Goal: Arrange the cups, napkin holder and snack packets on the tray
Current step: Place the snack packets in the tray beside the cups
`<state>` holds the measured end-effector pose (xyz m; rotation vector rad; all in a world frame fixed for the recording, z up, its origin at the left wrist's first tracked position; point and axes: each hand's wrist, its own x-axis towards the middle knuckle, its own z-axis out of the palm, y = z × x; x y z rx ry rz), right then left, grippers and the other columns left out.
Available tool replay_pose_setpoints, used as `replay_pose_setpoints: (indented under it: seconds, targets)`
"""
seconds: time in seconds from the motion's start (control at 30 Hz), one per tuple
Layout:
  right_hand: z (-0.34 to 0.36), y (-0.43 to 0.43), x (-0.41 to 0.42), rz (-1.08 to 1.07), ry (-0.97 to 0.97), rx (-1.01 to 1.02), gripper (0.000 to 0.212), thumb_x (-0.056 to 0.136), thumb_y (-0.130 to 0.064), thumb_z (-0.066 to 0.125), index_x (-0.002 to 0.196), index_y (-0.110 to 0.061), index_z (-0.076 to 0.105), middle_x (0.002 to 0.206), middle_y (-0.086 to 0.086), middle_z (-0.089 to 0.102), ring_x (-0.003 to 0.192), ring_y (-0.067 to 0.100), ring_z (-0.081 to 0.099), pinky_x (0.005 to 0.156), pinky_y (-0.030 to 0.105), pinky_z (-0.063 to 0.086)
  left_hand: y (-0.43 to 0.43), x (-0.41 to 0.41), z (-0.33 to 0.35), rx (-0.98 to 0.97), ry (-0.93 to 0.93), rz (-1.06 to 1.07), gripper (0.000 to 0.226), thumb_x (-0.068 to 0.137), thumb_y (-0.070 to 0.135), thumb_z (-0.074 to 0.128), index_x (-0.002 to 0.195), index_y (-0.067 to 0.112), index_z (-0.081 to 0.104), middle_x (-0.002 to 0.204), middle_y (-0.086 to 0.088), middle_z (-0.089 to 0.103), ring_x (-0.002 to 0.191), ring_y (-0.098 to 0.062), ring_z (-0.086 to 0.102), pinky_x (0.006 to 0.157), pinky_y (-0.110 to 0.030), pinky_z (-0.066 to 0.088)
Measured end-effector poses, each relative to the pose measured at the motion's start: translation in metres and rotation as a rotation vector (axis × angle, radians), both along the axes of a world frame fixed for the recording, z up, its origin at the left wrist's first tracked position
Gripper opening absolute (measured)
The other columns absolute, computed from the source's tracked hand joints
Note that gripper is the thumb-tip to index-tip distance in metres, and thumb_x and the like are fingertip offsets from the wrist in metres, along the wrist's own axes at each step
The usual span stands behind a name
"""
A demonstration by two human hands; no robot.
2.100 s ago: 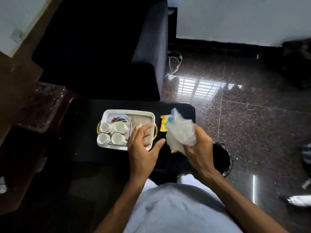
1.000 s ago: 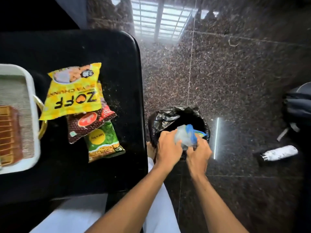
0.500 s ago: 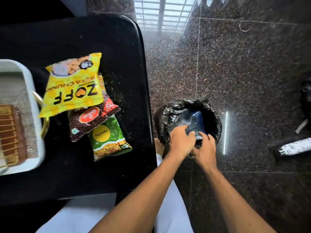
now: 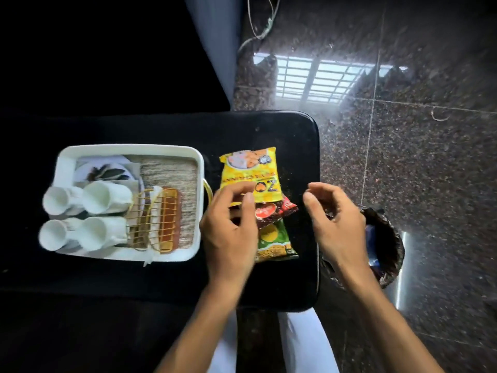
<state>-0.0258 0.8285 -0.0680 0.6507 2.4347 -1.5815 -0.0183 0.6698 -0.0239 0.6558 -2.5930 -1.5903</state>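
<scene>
Hovering over stacked snack packets (image 4: 248,181) beside tray (image 4: 199,168), left hand (image 4: 230,230) and right hand (image 4: 336,224) empty, fingers loosely apart.

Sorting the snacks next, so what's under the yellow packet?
Under the yellow packet a dark red packet sticks out, and a green packet lies below that. The left hand covers their left parts.

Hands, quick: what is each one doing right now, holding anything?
Left hand: open, fingers curled over the snack packets, no clear grip on any.
Right hand: open and empty, hovering over the table edge.
</scene>
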Motion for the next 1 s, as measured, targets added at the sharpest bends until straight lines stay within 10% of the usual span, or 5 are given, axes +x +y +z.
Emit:
replay_pose_setpoints:
  seconds: [0.23, 0.57, 0.67, 0.8, 1.0]
  targets:
    - [0.001, -0.055, -0.04, 0.394, -0.282, 0.432, 0.053, 0.092, -0.06, 0.054, 0.103, -0.012, 0.072, 0.106, 0.009, 0.068, 0.112, 0.031, 0.052, 0.086, 0.04, 0.043, -0.07, -0.023, -0.024, -0.135, -0.332, -0.12, 0.03, 0.099, 0.022, 0.06, 0.128, 0.022, 0.065, 0.126, 0.004, 0.069, 0.119, -0.016, 0.062, 0.103, -0.037, 0.05]
    - [0.011, -0.075, -0.047, 0.246, -0.063, 0.304, 0.027, 0.09, -0.038, 0.069, 0.106, -0.016, 0.07, 0.1, 0.002, 0.072, 0.091, 0.02, 0.066, 0.08, 0.036, 0.056, -0.068, -0.015, -0.039, 0.115, -0.376, -0.1, 0.027, 0.098, 0.023, 0.061, 0.124, 0.025, 0.067, 0.12, 0.005, 0.07, 0.108, -0.006, 0.066, 0.098, -0.028, 0.055]
    - [0.016, -0.088, -0.051, 0.211, -0.016, 0.162, 0.009, 0.09, -0.028, 0.07, 0.098, -0.023, 0.069, 0.087, -0.006, 0.071, 0.068, 0.004, 0.067, 0.055, 0.02, 0.058, -0.072, -0.011, -0.039, 0.194, -0.382, -0.131, 0.027, 0.098, 0.023, 0.061, 0.124, 0.027, 0.067, 0.114, 0.012, 0.068, 0.097, 0.011, 0.063, 0.083, -0.007, 0.049]
    - [0.028, -0.107, -0.061, 0.268, 0.12, 0.2, 0.006, 0.09, -0.02, 0.07, 0.095, -0.021, 0.073, 0.078, -0.014, 0.069, 0.069, -0.01, 0.063, 0.06, 0.003, 0.048, -0.088, -0.012, -0.019, 0.124, -0.241, -0.154, 0.031, 0.097, 0.016, 0.061, 0.127, 0.022, 0.066, 0.117, 0.007, 0.069, 0.093, 0.011, 0.062, 0.075, 0.003, 0.046]
    - [0.075, -0.141, -0.071, 0.468, 0.377, 0.284, 0.018, 0.094, -0.015, 0.066, 0.11, -0.019, 0.071, 0.087, -0.011, 0.068, 0.07, -0.001, 0.064, 0.066, 0.015, 0.053, -0.16, -0.043, 0.033, -0.322, 0.122, -0.388, 0.063, 0.089, 0.019, 0.072, 0.147, 0.021, 0.048, 0.153, -0.005, 0.046, 0.141, -0.02, 0.043, 0.115, -0.021, 0.031]
